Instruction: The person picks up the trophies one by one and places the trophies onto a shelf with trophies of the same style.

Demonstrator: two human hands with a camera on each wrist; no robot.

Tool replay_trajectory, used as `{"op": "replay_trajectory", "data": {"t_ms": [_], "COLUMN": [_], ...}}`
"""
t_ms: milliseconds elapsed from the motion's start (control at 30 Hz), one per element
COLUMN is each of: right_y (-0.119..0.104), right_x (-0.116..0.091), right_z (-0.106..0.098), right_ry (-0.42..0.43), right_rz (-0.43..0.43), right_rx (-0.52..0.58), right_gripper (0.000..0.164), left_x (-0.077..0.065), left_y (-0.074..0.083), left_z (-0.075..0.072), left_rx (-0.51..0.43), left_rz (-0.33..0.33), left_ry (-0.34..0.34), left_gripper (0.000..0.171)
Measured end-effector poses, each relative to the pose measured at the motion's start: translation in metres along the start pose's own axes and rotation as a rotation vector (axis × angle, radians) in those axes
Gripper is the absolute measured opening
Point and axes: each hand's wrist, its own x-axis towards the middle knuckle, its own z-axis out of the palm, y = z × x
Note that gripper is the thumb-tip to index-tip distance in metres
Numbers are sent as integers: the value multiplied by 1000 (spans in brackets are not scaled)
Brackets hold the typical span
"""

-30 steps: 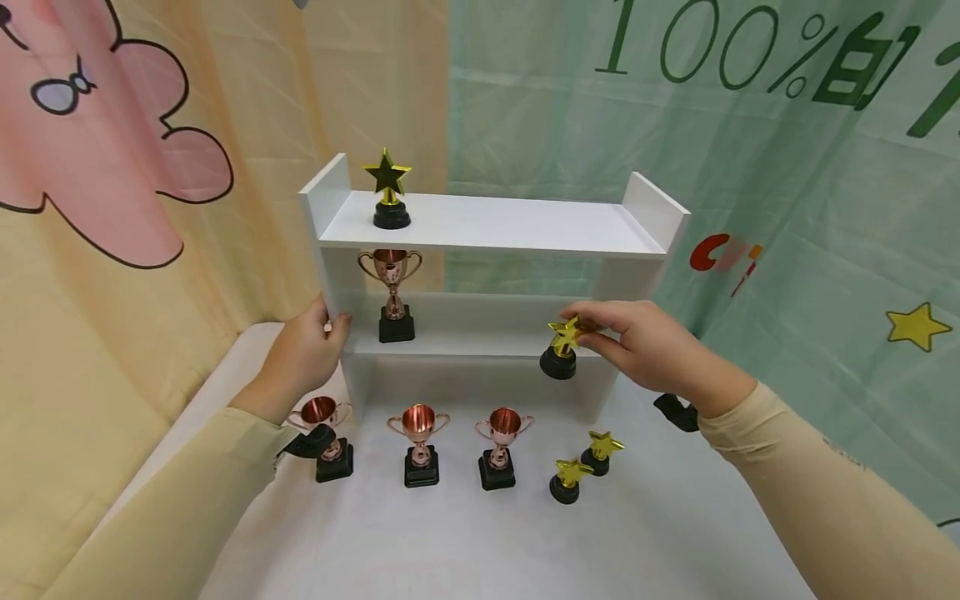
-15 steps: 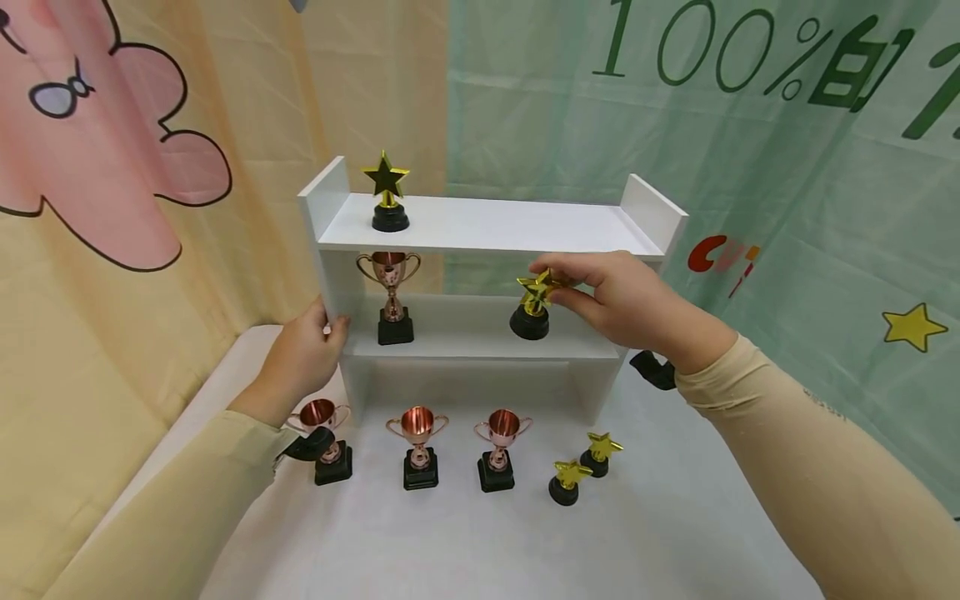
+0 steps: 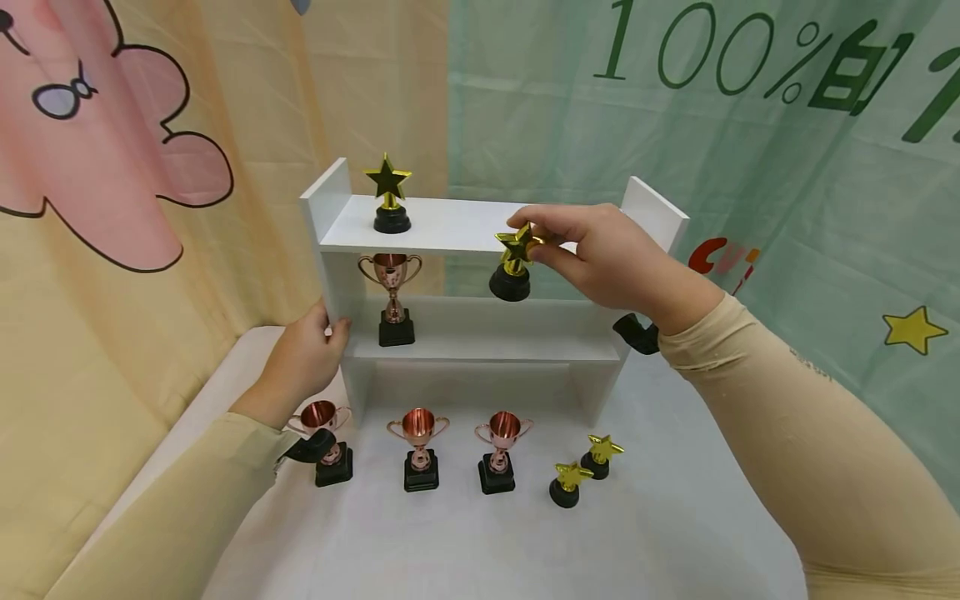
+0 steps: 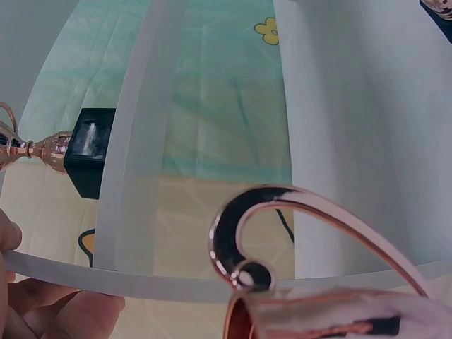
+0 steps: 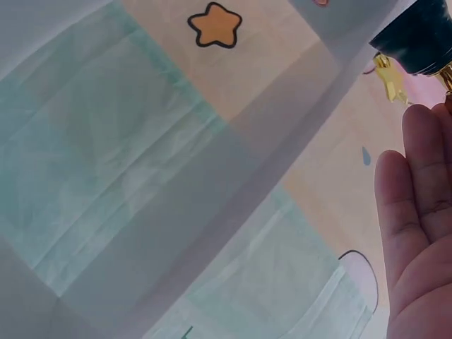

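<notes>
My right hand (image 3: pixel 615 258) pinches a gold star trophy (image 3: pixel 511 283) by its star, its black round base hanging down, slightly tilted. It is held before the front edge of the white shelf unit's (image 3: pixel 480 332) top board. At the unit's left side, my left hand (image 3: pixel 300 358) grips the panel edge; in the left wrist view, fingers (image 4: pixel 78 314) lie on one side of the board and the thumb on the other. A second star trophy (image 3: pixel 390 218) stands upright at the top board's left end. Below it, on the middle board, stands a rose-gold cup trophy (image 3: pixel 396 325).
On the white table (image 3: pixel 495 550) stand a left cup trophy (image 3: pixel 333 462) partly behind my wrist strap, a middle cup (image 3: pixel 421 467) and a right cup (image 3: pixel 497 468). Two small star trophies, a front one (image 3: pixel 565 492) and a back one (image 3: pixel 597 462), stand further right. Printed curtains (image 3: pixel 540 125) hang behind.
My right hand has lifted the star trophy up and to the left, from the middle board's front edge to the top board's height. My left hand stays on the shelf unit.
</notes>
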Motion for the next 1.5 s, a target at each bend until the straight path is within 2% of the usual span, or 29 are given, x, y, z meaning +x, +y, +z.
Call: {"op": "replay_trajectory", "data": {"t_ms": [467, 667, 933, 1167, 1500], "right_y": [-4, -4, -5, -5, -5], "right_x": [24, 34, 50, 67, 89], "right_z": [-7, -9, -12, -12, -1], "right_ry": [44, 53, 28, -17, -62], "right_rz": [-5, 33, 57, 115, 137], "right_rx": [34, 50, 8, -5, 21], "right_gripper": [30, 29, 32, 34, 33], "left_x": [-1, -1, -1, -1, -3], "left_y": [0, -1, 2, 1, 1], "left_z": [0, -1, -1, 0, 1], "left_rx": [0, 2, 2, 3, -3], "left_rz": [12, 10, 7, 2, 6], "left_ry": [6, 9, 12, 7, 11], "left_gripper": [54, 54, 52, 52, 54]}}
